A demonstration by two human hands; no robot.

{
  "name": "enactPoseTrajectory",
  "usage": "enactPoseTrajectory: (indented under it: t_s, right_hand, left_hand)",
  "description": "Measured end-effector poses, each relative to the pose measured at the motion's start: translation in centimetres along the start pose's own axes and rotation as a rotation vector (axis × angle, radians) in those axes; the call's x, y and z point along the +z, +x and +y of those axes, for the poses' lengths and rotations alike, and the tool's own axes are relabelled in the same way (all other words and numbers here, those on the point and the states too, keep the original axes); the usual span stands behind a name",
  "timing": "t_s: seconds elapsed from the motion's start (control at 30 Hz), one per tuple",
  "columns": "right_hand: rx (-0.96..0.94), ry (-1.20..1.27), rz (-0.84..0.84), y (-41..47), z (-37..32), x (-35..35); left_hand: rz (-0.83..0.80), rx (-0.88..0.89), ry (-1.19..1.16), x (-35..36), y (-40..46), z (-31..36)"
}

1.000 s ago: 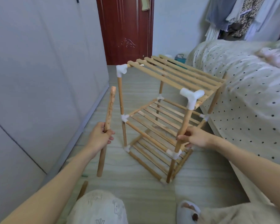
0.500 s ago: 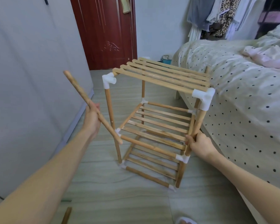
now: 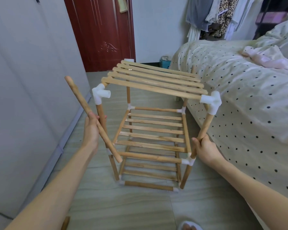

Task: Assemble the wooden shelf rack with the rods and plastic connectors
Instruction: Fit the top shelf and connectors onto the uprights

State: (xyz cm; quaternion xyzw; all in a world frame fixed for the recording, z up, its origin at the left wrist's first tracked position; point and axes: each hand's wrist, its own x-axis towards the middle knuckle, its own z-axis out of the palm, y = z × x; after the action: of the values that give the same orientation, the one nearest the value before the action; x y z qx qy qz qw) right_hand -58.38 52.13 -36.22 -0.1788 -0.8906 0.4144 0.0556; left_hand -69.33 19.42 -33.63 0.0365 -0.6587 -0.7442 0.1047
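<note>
The wooden shelf rack [image 3: 152,128] stood on the floor [image 3: 123,208] at frame centre, hemmed between the wardrobe [image 3: 23,80] at left and the bed [image 3: 249,100] at right. The left hand [image 3: 91,130] gripped a loose rod [image 3: 92,119] slanting beside the white corner connector [image 3: 101,94]. The right hand [image 3: 204,147] clasped the rack's near right post [image 3: 206,125].

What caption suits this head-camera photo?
Left hand holds a loose wooden rod while right hand grips the shelf rack post.

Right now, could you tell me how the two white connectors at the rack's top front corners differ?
The left connector has an open socket facing forward; the right connector shows none. The front slat enters the right connector but stops short of the left connector. Both are white plastic, capping upright rods.
</note>
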Motion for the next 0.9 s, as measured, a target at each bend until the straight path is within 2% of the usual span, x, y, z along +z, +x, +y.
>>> enactPoseTrajectory:
  t_s: [0.3,0.43,0.5,0.6,0.7,0.83,0.9]
  right_hand:
    - [0.173,-0.102,-0.119,-1.7,-2.4,1.0]
    - [0.147,-0.479,-0.351,-4.0,-3.8,0.9]
    - [0.129,-0.515,-0.441,-5.4,-5.3,1.0]
    - [-0.063,-0.319,-0.482,-7.2,-8.6,1.4]
    - [-0.222,0.053,-0.423,-9.3,-13.0,1.4]
    - [-0.209,0.358,-0.313,-11.7,-17.2,1.0]
    - [-0.106,0.527,-0.375,-12.4,-17.8,1.0]
  left_hand:
    - [0.127,0.007,0.056,-5.1,-7.3,2.2]
    - [0.181,-0.061,0.182,-6.0,-9.4,3.7]
    - [0.204,-0.02,0.191,-6.1,-10.4,4.8]
    - [0.218,0.165,0.169,-6.1,-11.9,7.2]
    - [0.114,0.264,0.092,-5.2,-13.4,10.1]
    - [0.058,0.357,-0.072,-2.6,-14.3,14.7]
    - [0.046,0.336,-0.182,-1.1,-14.3,16.0]
